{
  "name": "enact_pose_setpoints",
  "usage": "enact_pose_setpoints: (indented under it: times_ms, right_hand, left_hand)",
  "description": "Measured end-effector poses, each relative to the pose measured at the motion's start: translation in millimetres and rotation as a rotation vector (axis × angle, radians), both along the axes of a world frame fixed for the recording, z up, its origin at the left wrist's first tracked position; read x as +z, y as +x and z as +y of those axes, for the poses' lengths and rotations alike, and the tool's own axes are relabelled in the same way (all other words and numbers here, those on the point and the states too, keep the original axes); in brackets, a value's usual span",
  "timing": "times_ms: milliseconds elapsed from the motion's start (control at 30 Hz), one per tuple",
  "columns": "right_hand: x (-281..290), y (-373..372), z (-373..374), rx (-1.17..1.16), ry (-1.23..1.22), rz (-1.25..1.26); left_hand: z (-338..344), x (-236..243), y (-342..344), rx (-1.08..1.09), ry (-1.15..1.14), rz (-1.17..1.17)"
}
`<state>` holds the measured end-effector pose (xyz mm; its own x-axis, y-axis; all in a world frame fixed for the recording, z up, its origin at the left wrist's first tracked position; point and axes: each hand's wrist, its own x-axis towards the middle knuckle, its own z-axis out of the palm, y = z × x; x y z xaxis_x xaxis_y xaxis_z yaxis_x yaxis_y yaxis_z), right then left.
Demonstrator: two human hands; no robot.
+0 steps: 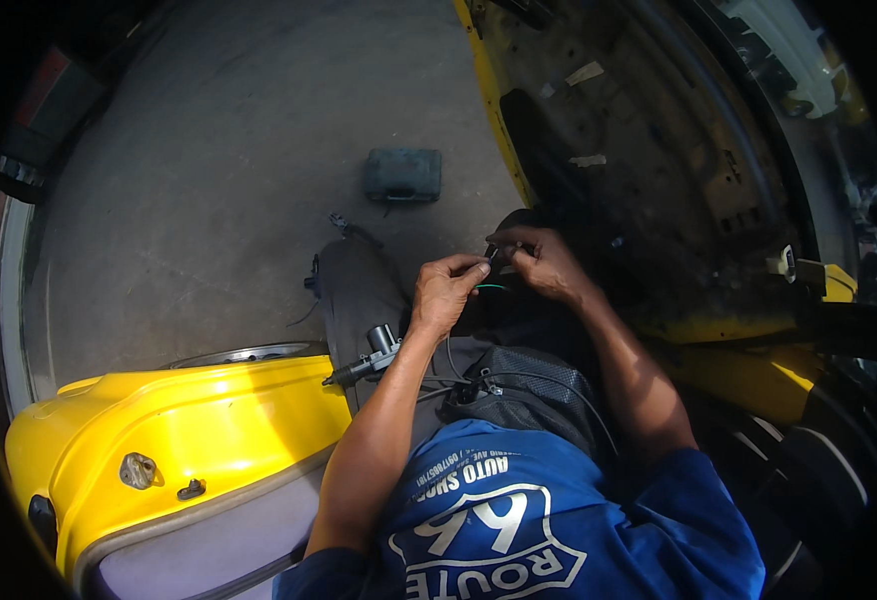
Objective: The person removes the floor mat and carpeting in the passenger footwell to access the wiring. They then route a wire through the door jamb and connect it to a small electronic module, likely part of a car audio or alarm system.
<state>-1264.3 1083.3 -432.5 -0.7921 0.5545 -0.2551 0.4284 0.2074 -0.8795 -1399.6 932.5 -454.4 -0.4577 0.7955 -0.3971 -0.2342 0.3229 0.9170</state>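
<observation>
The left hand point(444, 290) is closing its fingertips around a thin green wire point(493, 287), which is poking out beside them. The right hand point(549, 264) is bending its fingers close by, just above the person's knees, but I cannot tell if it is holding anything. Below the left hand, a black and grey plastic motor with a round end point(371, 358) is lying by the person's lap, near the left forearm point(379, 440). A black mesh cloth point(529, 385) is covering part of the lap, and the person is wearing a blue shirt with white print point(559, 510). Farther out, a dark green box-shaped case point(404, 175) is sitting on the grey floor point(239, 150). A big open yellow car door point(649, 170) is standing on the right, and yellow car body point(229, 410) is shining on the left.
</observation>
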Motion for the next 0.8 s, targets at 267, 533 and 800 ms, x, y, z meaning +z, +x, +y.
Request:
enact_pose_setpoints:
  times_ms: [267, 533, 800]
  right_hand:
    - [-5, 6, 2, -0.027, -0.097, 0.073]
    - [-10, 5, 0, -0.042, -0.144, 0.093]
    - [-4, 1, -3, -0.021, 0.006, 0.069]
  left_hand:
    - [4, -18, -6, 0.050, 0.101, -0.135]
    - [5, -5, -4, 0.060, 0.156, -0.231]
    - [5, -7, -4, 0.081, 0.173, -0.227]
